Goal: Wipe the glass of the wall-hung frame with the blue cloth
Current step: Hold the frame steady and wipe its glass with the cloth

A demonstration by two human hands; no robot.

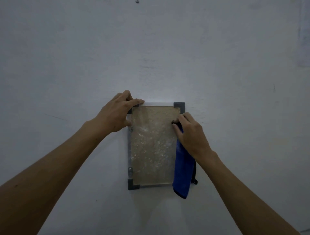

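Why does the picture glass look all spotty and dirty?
The glass of the frame is covered in pale dusty specks and smears, thickest near the middle. The right hand holds the blue cloth at its right edge.

pale wall (67,50), perhaps a screw (137,1)

Both bare forearms reach up and forward, left hand (117,112) with fingers curled in a grip, right hand (189,132) clenched, knuckles outward.
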